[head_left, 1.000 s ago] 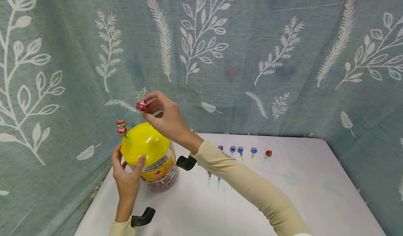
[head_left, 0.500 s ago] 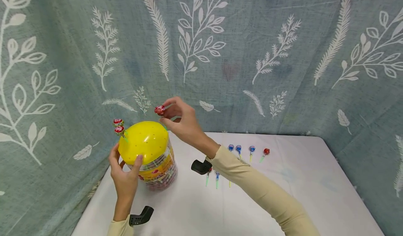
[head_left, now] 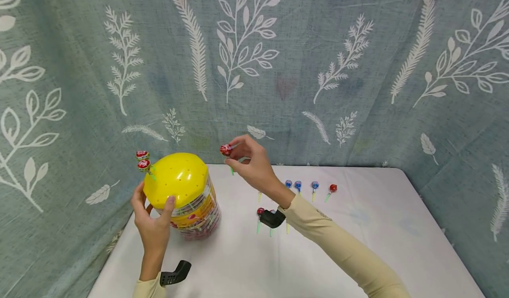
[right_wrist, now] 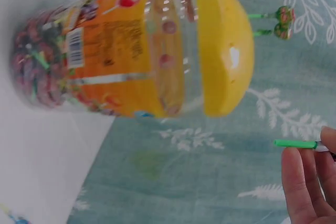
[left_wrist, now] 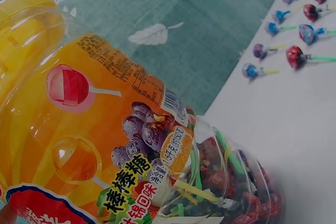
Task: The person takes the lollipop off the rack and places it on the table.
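Note:
A clear jar of lollipops [head_left: 200,220] with a yellow domed lid [head_left: 179,179] stands at the table's left side. My left hand [head_left: 153,227] grips it near the lid, thumb in front and fingers at the far left. Two red-and-green lollipops [head_left: 143,164] stick up from the lid's left part, their green sticks showing in the right wrist view. My right hand [head_left: 254,163] pinches a red-wrapped lollipop [head_left: 225,150], right of the lid and apart from it. Its green stick [right_wrist: 294,144] points downward in the head view. Small holes dot the lid.
Loose lollipops [head_left: 315,185] lie in rows on the white table [head_left: 358,236], right of the jar; my right wrist and its camera cover some. A red one [head_left: 333,188] ends the back row. A patterned grey-green curtain [head_left: 254,68] hangs behind the table.
My right hand has moved right and down, from above the lid to beside it, carrying the red lollipop. My left hand stays on the jar. The head view has shifted slightly.

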### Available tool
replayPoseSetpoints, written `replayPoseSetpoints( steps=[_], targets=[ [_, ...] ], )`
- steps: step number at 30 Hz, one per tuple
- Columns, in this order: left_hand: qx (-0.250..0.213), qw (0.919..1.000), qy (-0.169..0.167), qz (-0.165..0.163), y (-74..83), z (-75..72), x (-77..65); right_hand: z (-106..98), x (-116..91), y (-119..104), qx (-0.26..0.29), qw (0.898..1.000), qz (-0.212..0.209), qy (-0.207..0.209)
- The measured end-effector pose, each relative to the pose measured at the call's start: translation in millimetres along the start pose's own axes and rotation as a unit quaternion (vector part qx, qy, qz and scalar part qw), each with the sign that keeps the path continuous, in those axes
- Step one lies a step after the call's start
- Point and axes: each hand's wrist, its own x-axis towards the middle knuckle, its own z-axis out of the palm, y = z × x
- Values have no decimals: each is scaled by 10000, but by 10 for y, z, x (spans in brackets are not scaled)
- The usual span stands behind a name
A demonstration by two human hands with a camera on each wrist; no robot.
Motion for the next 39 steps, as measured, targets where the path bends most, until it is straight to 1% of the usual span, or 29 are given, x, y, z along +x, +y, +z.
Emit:
replayPoseSetpoints(
  steps=[3,9,12,18,26,28,33,39],
  targets=[
    [-35,10000,-2,44,-58,0,7,-59,-66,68,-34,9999,77,76],
    [25,10000,5,79,-332,-17,35,-163,-201,192,-216,9990,323,235],
    [28,9999,23,97,-399,-24,37,-214,-262,251,-260,9986,362,295],
    [-20,9999,18,115,-411,-25,37,-329,-405,364,-327,9972,534,419],
    [-6,10000,16,95,-399,-22,38,-506,-658,533,-552,9919,981,597],
    [16,9999,33,94,-403,-24,36,-549,-720,578,-621,9897,1125,635],
    [-11,9999,39,112,-416,-26,35,-659,-876,699,-579,9826,1572,804],
    [-17,10000,-3,87,-402,-17,40,-791,-1079,839,-702,9742,1907,981]
  ],
)
